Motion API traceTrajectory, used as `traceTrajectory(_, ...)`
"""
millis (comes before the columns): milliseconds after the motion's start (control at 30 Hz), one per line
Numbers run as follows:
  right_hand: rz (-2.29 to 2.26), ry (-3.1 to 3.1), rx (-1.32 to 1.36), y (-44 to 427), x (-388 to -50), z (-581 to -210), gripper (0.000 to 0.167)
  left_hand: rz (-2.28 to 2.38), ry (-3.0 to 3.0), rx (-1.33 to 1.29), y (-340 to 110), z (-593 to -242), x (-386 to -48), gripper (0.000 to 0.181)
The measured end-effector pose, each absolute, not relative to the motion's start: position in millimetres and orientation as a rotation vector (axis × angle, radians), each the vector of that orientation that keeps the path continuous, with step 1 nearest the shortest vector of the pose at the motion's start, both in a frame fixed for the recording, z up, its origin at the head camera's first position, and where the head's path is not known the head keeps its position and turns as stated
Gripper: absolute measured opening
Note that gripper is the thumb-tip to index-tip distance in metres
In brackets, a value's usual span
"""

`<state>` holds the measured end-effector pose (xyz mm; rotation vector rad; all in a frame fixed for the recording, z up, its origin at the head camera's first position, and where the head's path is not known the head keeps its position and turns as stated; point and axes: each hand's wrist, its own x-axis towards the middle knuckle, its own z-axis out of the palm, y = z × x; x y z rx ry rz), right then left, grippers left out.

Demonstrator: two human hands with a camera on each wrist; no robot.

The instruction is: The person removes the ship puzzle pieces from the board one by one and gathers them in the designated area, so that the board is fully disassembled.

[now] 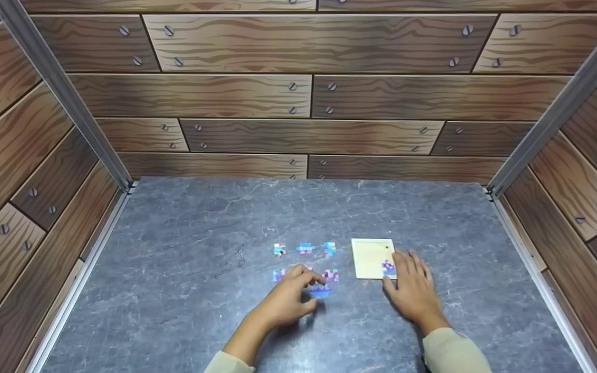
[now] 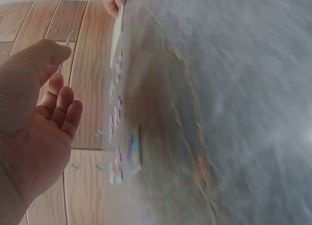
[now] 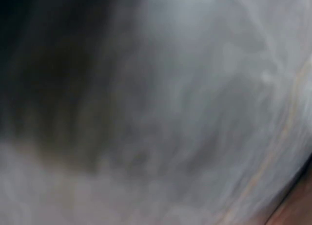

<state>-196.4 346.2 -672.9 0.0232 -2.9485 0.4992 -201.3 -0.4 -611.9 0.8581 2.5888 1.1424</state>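
My left hand (image 1: 290, 296) pinches a blue and purple puzzle piece (image 1: 322, 291) between thumb and index finger, over the table. The left wrist view shows that piece almost edge-on, as a thin sliver, with the other fingers loosely bent. Several colourful puzzle pieces (image 1: 306, 248) lie in two rows beyond the hand, partly hidden by it. To their right is a pale yellow puzzle tray (image 1: 368, 259) with a puzzle piece (image 1: 387, 268) in its lower right corner. My right hand (image 1: 413, 290) rests along the tray's right edge, fingers extended, thumb at the near corner.
A dark grey marbled tabletop (image 1: 184, 290) bears everything. Wood-patterned walls (image 1: 309, 96) rise at the back and both sides, with metal rails (image 1: 531, 290) along the side edges. The right wrist view is mostly a blurred grey surface.
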Motion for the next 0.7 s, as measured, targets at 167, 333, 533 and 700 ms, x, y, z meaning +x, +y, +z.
traceTrajectory(167,0.497,-2.947,0.027,346,-197,-674,0.067,1.099,2.614,0.841,-12,-614,-204,0.039)
traceTrajectory(333,0.506,-2.946,0.03,347,-197,-675,0.067,1.039,2.639,0.857,-20,-619,-205,0.035)
traceTrajectory(533,0.519,-2.935,0.033,347,-197,-675,0.066,0.965,2.643,0.897,-25,-628,-204,0.034)
traceTrajectory(700,0.518,-2.937,0.032,347,-198,-676,0.066,0.908,2.645,0.92,-27,-632,-204,0.033)
